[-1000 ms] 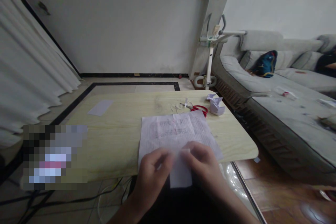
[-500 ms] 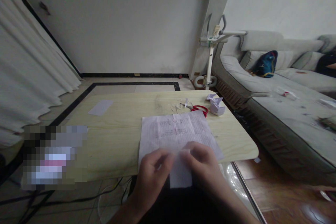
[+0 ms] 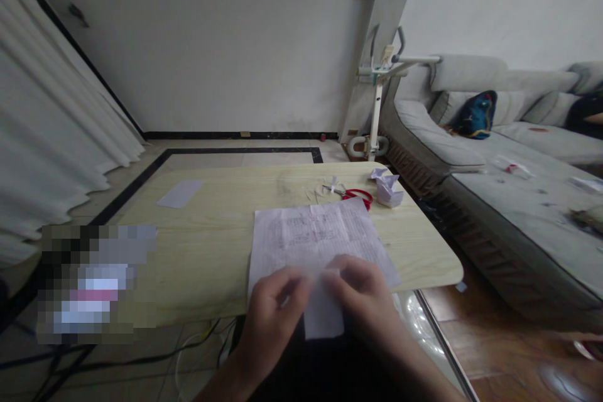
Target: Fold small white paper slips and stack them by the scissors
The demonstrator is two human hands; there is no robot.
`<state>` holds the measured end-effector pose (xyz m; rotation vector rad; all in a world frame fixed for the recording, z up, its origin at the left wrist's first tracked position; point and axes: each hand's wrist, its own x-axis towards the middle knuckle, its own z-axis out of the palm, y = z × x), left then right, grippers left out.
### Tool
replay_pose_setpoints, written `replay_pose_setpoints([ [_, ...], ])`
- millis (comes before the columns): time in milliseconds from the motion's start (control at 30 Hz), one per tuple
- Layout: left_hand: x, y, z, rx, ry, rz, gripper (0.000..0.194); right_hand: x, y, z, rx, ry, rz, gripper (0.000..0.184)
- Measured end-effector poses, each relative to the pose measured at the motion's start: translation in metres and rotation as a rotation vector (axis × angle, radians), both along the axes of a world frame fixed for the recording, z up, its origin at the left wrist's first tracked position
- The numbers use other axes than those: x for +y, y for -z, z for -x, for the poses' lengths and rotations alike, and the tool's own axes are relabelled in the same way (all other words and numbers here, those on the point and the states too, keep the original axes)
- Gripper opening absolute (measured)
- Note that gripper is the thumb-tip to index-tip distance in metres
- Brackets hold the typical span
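My left hand [image 3: 279, 301] and my right hand [image 3: 360, 286] are close together at the table's near edge. Between them they pinch a small white strip of paper [image 3: 324, 317], whose lower end hangs down toward my lap. The fingertips and the top of the strip are blurred. Just beyond my hands a large creased sheet of printed paper [image 3: 313, 232] lies on the table. Red-handled scissors [image 3: 358, 196] lie behind the sheet's far right corner, with thin paper scraps [image 3: 316, 195] beside their blades. Folded paper pieces [image 3: 389, 188] sit to the right of the scissors.
The pale wooden table [image 3: 207, 264] has a rounded right corner. A small white paper [image 3: 180, 193] lies at its far left, and a pixelated area covers the near left. A grey sofa [image 3: 509, 226] stands on the right, and cables [image 3: 155, 358] run across the floor on the left.
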<state>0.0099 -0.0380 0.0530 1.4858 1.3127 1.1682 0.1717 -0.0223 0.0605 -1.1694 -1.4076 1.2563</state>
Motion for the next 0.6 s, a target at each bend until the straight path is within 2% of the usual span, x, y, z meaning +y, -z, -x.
replay_pose_setpoints([
  [600,0.0024,-0.0007,-0.0001,0.009,0.002,0.023,0.025,-0.0003,-0.0020,-0.0001,0.023,-0.021,0.015,0.024],
])
